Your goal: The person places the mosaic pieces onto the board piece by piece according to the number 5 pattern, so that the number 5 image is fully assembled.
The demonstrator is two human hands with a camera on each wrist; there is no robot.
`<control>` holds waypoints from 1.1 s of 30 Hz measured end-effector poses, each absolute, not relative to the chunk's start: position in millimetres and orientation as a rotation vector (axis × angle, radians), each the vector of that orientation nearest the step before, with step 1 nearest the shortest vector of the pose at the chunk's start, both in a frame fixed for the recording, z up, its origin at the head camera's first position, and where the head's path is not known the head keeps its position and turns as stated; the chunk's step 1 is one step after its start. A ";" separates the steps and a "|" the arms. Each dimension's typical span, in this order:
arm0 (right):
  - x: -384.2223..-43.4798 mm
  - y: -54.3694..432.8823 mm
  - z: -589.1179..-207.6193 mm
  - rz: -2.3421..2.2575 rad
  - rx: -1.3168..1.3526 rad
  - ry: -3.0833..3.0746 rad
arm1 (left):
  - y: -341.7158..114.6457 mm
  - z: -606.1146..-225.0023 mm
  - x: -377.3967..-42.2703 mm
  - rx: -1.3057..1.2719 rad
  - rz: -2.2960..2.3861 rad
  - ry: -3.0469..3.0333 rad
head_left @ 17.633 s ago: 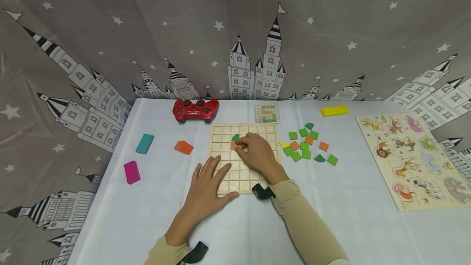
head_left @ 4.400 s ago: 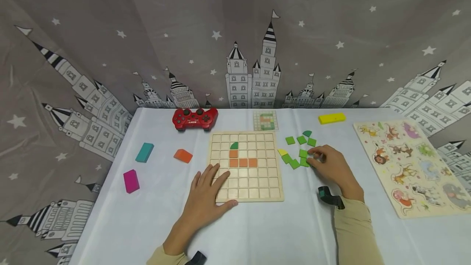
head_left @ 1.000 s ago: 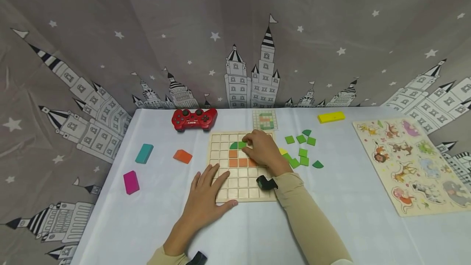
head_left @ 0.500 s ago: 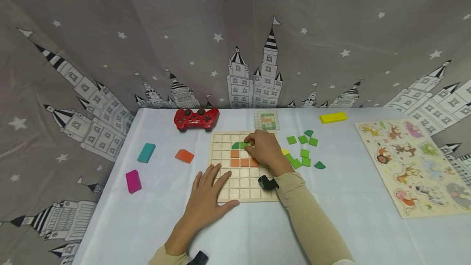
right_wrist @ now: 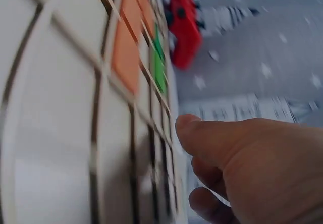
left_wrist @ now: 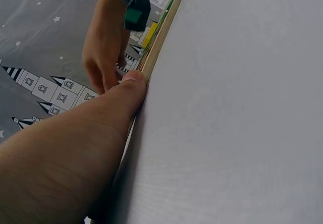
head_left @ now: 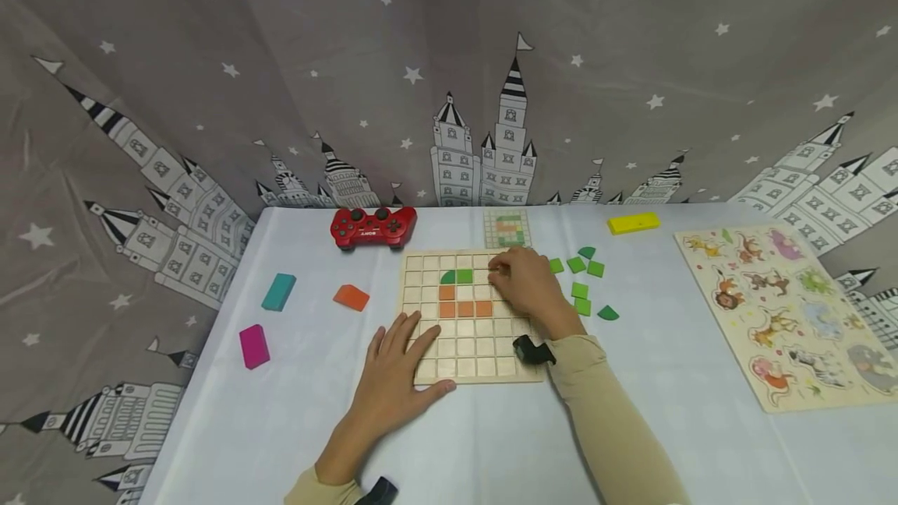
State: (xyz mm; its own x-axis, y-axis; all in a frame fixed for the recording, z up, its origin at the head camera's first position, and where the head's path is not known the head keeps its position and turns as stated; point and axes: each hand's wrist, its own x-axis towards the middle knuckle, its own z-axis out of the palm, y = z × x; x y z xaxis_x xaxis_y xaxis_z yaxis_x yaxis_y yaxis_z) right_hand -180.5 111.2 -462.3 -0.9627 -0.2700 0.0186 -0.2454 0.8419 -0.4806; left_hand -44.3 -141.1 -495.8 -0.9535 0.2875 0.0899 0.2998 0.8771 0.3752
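Observation:
The wooden grid board (head_left: 466, 369) lies in the middle of the white table. On it sit a dark green quarter-circle tile (head_left: 448, 277), a light green square tile (head_left: 464, 277) and several orange tiles (head_left: 466, 309). My left hand (head_left: 393, 369) rests with spread fingers on the board's lower left part; its thumb (left_wrist: 132, 76) is at the near edge. Over the board's right side is my right hand (head_left: 528, 283), fingers loosely bent. In the right wrist view its thumb (right_wrist: 189, 128) and fingers stand apart with nothing visible between them.
Several loose green tiles (head_left: 579, 291) lie right of the board. A printed pattern card (head_left: 508, 228) and a red game controller (head_left: 373, 227) lie behind. Teal (head_left: 279, 291), magenta (head_left: 254, 346), orange (head_left: 351, 297) and yellow (head_left: 634, 223) blocks lie around. An animal puzzle (head_left: 779, 310) is far right.
My right hand has let go of the light green square tile, now in the cell beside the quarter-circle, and moved right. Earlier, orange tiles were added to the board. My left hand has stayed.

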 end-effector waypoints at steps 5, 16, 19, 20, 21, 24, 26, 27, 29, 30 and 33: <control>-173.7 167.4 -463.6 -0.918 -0.229 2.981 | -141.6 -498.8 -45.6 -0.478 -0.615 -3.001; -163.5 268.3 -464.4 -0.914 0.089 2.902 | -141.6 -501.4 -45.4 -0.463 -0.632 -3.035; -159.3 275.9 -466.0 -0.896 0.082 2.869 | -141.0 -501.2 -44.5 -0.462 -0.621 -3.039; -158.7 276.5 -467.0 -0.892 0.076 2.867 | -140.9 -500.9 -44.4 -0.462 -0.621 -3.038; -158.4 275.9 -467.7 -0.892 0.067 2.867 | -141.0 -500.7 -44.3 -0.461 -0.618 -3.039; -159.8 271.2 -471.1 -0.870 0.063 2.881 | -141.4 -499.7 -44.1 -0.459 -0.621 -3.041; -161.3 267.0 -473.6 -0.851 0.069 2.902 | -141.7 -499.1 -43.9 -0.461 -0.621 -3.035; -161.9 265.0 -474.4 -0.838 0.075 2.913 | -141.8 -499.0 -43.9 -0.460 -0.621 -3.036; -163.3 262.7 -476.6 -0.816 0.086 2.935 | -142.0 -498.9 -44.2 -0.460 -0.626 -3.033; -163.9 261.9 -477.5 -0.807 0.088 2.944 | -142.1 -498.9 -44.4 -0.459 -0.625 -3.036; -164.6 261.6 -479.6 -0.793 0.083 2.961 | -141.7 -499.1 -44.2 -0.455 -0.632 -3.043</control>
State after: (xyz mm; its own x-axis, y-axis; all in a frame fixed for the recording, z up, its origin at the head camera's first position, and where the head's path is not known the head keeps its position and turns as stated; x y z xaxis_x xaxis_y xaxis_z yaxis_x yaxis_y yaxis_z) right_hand -164.6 261.6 -479.6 -0.9957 0.0329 -0.0863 0.0716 0.8651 -0.4965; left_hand -44.2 -141.7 -499.1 -0.9581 0.2804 0.0587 0.2806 0.8770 0.3900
